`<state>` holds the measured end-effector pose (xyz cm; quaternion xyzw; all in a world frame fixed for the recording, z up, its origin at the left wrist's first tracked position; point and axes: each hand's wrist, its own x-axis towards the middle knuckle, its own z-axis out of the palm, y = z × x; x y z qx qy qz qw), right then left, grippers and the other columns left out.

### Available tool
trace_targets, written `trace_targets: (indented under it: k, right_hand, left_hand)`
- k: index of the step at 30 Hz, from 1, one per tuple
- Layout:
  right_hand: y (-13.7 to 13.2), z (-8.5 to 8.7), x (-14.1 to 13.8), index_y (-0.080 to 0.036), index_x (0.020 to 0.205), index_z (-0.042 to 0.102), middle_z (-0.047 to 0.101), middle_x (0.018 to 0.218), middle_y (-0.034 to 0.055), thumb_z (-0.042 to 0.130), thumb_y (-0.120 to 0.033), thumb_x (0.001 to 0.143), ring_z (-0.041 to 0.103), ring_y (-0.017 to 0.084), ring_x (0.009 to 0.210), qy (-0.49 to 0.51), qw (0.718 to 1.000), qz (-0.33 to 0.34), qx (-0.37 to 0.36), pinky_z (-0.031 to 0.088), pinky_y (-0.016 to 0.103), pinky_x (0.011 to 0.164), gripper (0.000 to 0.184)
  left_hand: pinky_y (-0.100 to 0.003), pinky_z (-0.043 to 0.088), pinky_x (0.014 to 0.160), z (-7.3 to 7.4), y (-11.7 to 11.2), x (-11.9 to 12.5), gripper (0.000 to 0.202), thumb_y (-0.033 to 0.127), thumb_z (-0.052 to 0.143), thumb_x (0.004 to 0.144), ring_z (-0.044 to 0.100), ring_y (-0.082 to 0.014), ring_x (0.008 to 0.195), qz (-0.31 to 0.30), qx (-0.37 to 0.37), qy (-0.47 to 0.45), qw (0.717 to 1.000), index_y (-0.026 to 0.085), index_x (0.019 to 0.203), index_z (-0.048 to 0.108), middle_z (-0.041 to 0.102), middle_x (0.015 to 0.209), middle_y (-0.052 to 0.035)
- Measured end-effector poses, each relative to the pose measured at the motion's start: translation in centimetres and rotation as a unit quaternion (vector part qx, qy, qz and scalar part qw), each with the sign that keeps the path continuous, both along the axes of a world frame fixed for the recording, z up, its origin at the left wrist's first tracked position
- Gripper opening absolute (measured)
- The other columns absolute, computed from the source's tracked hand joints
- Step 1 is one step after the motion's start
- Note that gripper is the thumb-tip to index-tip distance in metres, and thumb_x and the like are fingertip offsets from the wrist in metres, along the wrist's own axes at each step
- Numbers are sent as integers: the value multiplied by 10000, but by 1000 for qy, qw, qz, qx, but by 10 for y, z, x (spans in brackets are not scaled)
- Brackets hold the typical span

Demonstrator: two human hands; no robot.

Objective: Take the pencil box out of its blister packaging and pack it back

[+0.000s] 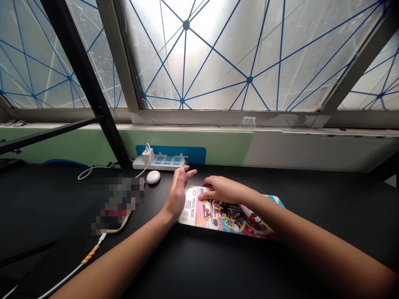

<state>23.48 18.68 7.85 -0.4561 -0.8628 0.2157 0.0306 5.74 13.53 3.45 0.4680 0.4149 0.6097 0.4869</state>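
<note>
A flat, colourful pencil box in cartoon-printed packaging lies on the black desk, with a white label area and "PENCIL BOX" printed at its left end. My right hand rests palm down on the box's upper left part, fingers slightly spread. My left hand stands on its edge at the box's left side, palm turned toward the box, fingers apart and holding nothing.
A white power strip with a plugged-in charger sits at the wall. A white oval object lies near it. Left of my hands are a pixelated object and a white cable with yellow wrapping. A clear cup stands on the sill.
</note>
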Motion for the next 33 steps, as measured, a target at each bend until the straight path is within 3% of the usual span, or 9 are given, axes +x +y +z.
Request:
trace_targets:
  k: [3,5,7,10,13,16,23,29,33]
  right_hand:
    - [-5,2,-16,-210,1139,709,734,1153,111,683,-590,851,701,293,957,-12,999,14,47,507,349,769,477]
    - [-12,4,-6,-206,1189,685,694,1232,137,673,-580,867,671,336,1061,-17,996,7,88,481,421,905,494]
    - [-18,4,18,-207,1205,669,676,1254,147,632,-591,893,646,362,1109,-22,993,-7,115,450,482,971,496]
    - [-26,-3,74,-216,1239,636,663,1290,133,516,-643,941,658,339,1070,-17,993,-39,110,500,472,913,534]
    - [-28,-16,128,-252,1222,634,692,1232,100,493,-665,943,673,297,1046,54,993,-94,53,539,408,871,518]
    - [-26,-26,158,-253,1167,659,706,1189,98,536,-660,922,672,297,1041,65,994,-87,17,543,410,874,491]
    - [-24,-29,151,-232,956,673,720,889,58,505,-676,933,639,237,768,81,993,-87,-18,491,347,643,475]
    - [-26,-28,149,-229,883,639,694,816,43,563,-667,899,605,211,705,90,990,-104,25,455,322,592,445]
    - [-25,-28,147,-238,871,639,704,855,49,569,-638,909,632,218,725,88,988,-98,77,482,325,608,408]
  left_hand:
    - [-442,366,1147,0,2,-2,340,417,405,1031,533,-256,1371,20,-39,-9,999,224,1304,468,650,1367,-136]
    - [-440,415,1097,1,4,-5,357,225,498,942,544,-267,1353,24,-67,0,997,239,1298,476,630,1392,-124]
    - [-437,475,1020,0,5,-7,511,72,513,812,543,-289,1349,9,-90,10,996,247,1292,502,618,1400,-125]
    - [-386,508,968,0,7,-7,659,-20,469,684,540,-271,1356,-18,-106,15,994,261,1273,562,637,1367,-107]
    - [-355,508,979,-1,8,-6,723,-40,444,638,581,-238,1319,-35,-101,-9,994,260,1282,578,652,1344,-95]
    - [-368,529,954,-3,10,-6,681,-45,478,668,611,-258,1291,-47,-108,-47,992,237,1278,584,639,1363,-120]
    - [-333,581,881,-4,10,-5,484,-62,544,803,657,-261,1250,-23,-153,-98,983,198,1208,596,667,1329,-155]
    - [-311,621,781,-1,10,-4,461,-37,612,839,698,-252,1182,13,-186,-93,978,214,1222,559,678,1328,-152]
    - [-320,623,656,-4,9,-3,348,106,689,862,772,-233,874,23,-198,-64,978,205,1177,577,723,1232,-146]
